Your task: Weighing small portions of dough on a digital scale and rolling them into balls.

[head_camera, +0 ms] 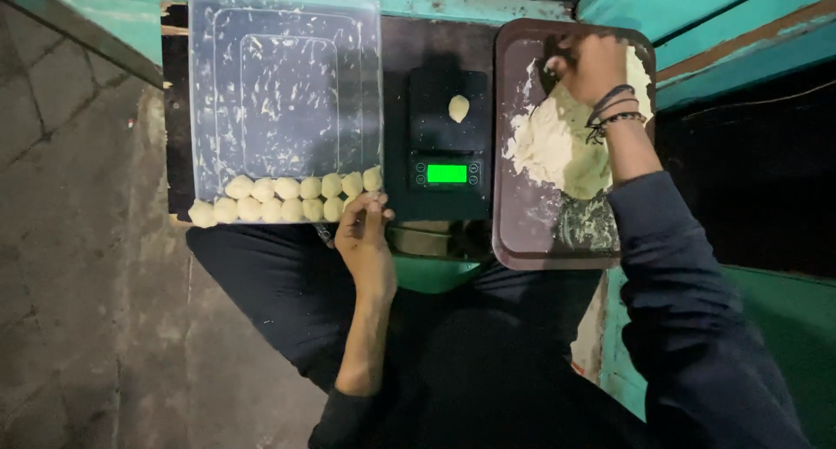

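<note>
Left hand (366, 240) at the near edge of the clear rectangular plastic tray (287, 83), fingers pinching a small pale dough ball (373, 181) at the end of the ball rows. Right hand (592, 66), fingers curled into the pale dough mass (557, 144) on the brown rectangular tray (522, 222). Between the trays, a black digital scale (448, 140) on the dark worktop (435, 44) carries one small dough piece (458, 108).

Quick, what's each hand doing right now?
Left hand: closed on a dough ball at the clear tray.
Right hand: gripping the dough mass.
</note>
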